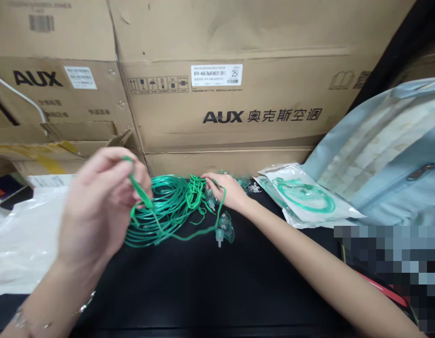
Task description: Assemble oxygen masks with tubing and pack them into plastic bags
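Raised at the left, my left hand [101, 202] is closed around a green elastic strap [142, 192], which bunches out between the fingers. From it the strap trails down over the black table and curves up towards my right hand [224, 188]. That hand is pinched on green elastic strap at the edge of a tangled pile of green straps [196, 192]. Just below it lies a small clear green oxygen mask [229, 230] with a white connector, close to the strap. Coiled green tubing [168, 188] lies between my hands, partly behind the left one. More mask parts are half hidden behind my right hand.
Large brown cardboard boxes [267, 136] stand along the back. Sealed packets with green tubing [305, 192] lie at the right, beside a light blue bag [386, 159]. White plastic packaging [23, 244] spreads over the left. Small clear pieces [254, 187] lie past my right hand.
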Tool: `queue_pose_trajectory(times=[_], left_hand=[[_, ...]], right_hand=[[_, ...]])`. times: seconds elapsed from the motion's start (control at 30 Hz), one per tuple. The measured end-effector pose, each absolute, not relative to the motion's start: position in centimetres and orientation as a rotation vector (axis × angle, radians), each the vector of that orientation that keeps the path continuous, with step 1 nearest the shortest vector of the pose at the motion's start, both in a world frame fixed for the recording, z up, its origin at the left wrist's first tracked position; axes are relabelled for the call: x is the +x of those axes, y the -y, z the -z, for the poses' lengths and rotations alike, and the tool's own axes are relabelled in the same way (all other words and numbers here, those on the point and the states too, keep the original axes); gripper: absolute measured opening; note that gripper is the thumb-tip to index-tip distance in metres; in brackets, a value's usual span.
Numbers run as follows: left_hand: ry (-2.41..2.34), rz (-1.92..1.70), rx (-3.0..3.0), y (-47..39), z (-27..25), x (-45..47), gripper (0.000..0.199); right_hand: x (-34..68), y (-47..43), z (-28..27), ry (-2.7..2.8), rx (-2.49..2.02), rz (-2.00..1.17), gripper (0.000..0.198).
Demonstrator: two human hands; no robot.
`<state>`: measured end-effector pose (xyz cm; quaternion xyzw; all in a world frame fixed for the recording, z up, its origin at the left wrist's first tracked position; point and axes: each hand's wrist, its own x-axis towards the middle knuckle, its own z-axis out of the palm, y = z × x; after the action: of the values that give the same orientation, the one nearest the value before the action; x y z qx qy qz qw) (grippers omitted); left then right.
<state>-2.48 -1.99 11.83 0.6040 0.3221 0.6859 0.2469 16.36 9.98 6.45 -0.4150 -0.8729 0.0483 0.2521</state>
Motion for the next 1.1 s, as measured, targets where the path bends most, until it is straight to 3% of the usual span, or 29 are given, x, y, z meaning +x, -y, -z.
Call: queue_pose_trajectory(times=[0.07,0.17,0.3,0.6,0.8,0.93,1.1], left_hand=[[-0.89,-1.573,1.476,0.9,-10.7,-1.4,0.004],[-0.985,-1.063,1.548,-1.0,-8.1,-0.3,0.007],[-1.074,-0.736,1.711,-2.3,-5.6,1.2,0.029],[-1.014,-0.889,1.389,-2.3,-3.3,3.0,0.02],[-0.98,-1.068,1.193,-1.8,-2.8,2.8,0.014],[-1.017,-1.089,1.229,-1.9,-3.0,3.2,0.014],[-1.092,-1.096,1.349,-2.3,-3.1,4.4,0.015]], right_hand=[[17.2,-8.4,-6.5,2.318,-1.013,-0.177,0.025],[18.4,-5.8,-5.6,2.225,-0.833,-0.282,0.015],[19.4,-3.8,-3.3,2.19,-0.694,-0.151,0.006],[20.3,-3.8,-2.0,2.137,-0.527,-0.232,0.013],[21.0,-3.5,-3.3,2.165,-0.505,-0.617,0.03],[20.7,-3.1,-3.5,1.975,-0.605,-1.015,0.029],[20.1,-3.0,-3.4,1.687,-0.81,-1.333,0.042]])
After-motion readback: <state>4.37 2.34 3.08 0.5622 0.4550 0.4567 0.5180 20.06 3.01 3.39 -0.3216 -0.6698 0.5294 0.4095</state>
